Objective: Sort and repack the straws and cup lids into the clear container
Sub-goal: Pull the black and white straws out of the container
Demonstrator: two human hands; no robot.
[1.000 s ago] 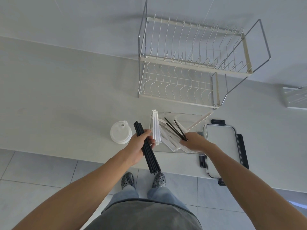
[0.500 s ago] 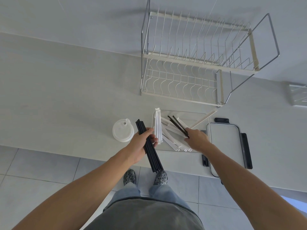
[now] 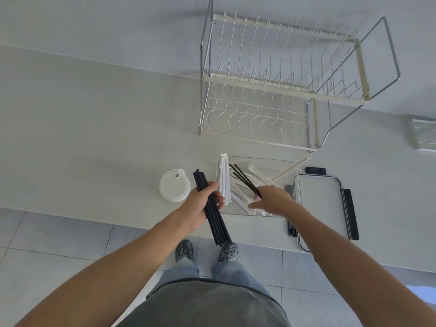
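Note:
My left hand [image 3: 202,206] grips a bundle of black straws [image 3: 213,217] above the counter's front edge. My right hand [image 3: 273,200] pinches two loose black straws [image 3: 243,178] over the clear container [image 3: 280,166]. Inside the container lie several white paper-wrapped straws [image 3: 236,197], some standing against its left wall [image 3: 224,182]. One wrapped straw [image 3: 293,167] leans over the far right rim. A stack of white cup lids [image 3: 174,185] sits left of the container.
The container's lid [image 3: 320,208] with black clips lies to the right, overhanging the counter edge. A wire dish rack [image 3: 271,90] stands behind the container. A clear tray [image 3: 424,132] is at the far right. Tiled floor and my shoes are below.
My right hand has shifted slightly forward and left over the container, still pinching the two black straws. The left hand keeps its bundle in about the same place.

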